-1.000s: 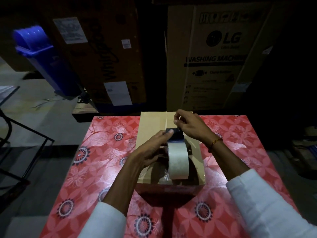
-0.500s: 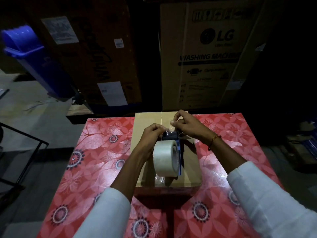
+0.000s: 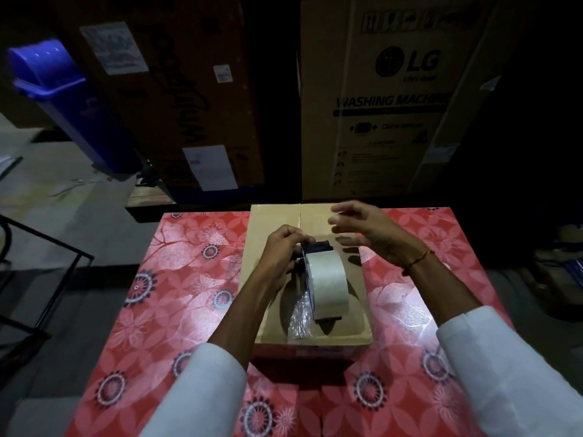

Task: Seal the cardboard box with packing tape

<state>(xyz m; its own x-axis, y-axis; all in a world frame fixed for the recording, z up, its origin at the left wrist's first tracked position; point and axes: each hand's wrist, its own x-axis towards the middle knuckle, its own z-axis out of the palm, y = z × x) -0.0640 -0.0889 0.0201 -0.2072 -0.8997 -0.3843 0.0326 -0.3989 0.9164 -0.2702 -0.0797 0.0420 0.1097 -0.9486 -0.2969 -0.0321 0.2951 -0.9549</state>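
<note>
A closed cardboard box (image 3: 271,228) lies on the red flowered table (image 3: 176,298), its centre seam running away from me. Over the box's middle my left hand (image 3: 284,250) grips a tape dispenser (image 3: 325,279) with a wide roll of pale packing tape, held upright. A crumpled strip of clear tape (image 3: 298,316) hangs below the roll, near the box's top. My right hand (image 3: 369,231) hovers just right of the dispenser's front, blurred, fingers spread, holding nothing.
Tall appliance cartons stand behind the table: a brown carton (image 3: 176,99) and an LG washing machine carton (image 3: 394,99). A blue bin (image 3: 63,102) leans at the left. A black metal frame (image 3: 41,263) stands on the floor to the left.
My right hand has let go of the tape end at the dispenser's front and pulled away to the right, fingers spreading. The left hand keeps hold of the dispenser, which has turned slightly.
</note>
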